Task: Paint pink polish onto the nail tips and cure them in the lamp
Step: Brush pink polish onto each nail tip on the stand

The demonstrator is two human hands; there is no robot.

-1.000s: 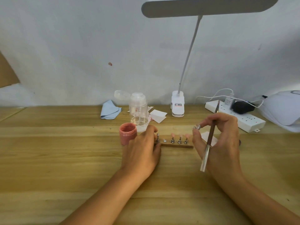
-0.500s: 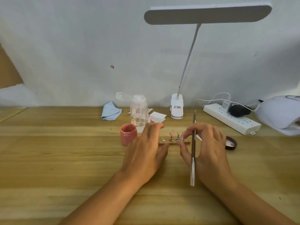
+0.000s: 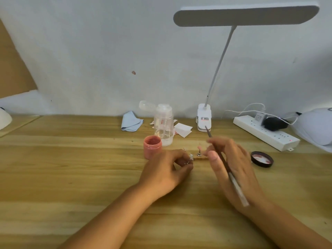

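Observation:
An open pot of pink polish [image 3: 152, 145] stands on the wooden table. Just right of it lies a small wooden holder strip [image 3: 201, 158] with a metal stand [image 3: 199, 154] carrying a pink nail tip. My left hand [image 3: 167, 169] pinches a small metal stand with a clear nail tip [image 3: 190, 156] at the strip's left end. My right hand [image 3: 231, 166] hovers over the strip's right part and holds a thin brush [image 3: 226, 166], bristles pointing away from me. The white curing lamp [image 3: 316, 128] sits at the far right edge.
Behind the pot stand a clear pump bottle [image 3: 163, 123], a blue cloth [image 3: 131, 122] and white paper pads [image 3: 182, 129]. A desk lamp's clip base [image 3: 203, 120] and a power strip [image 3: 265, 133] lie at the back right. The pot's black lid [image 3: 262, 159] rests right of my hand.
My left hand curled its fingers and picked up a stand with a clear tip from the strip. My right hand shifted right and tilted the brush.

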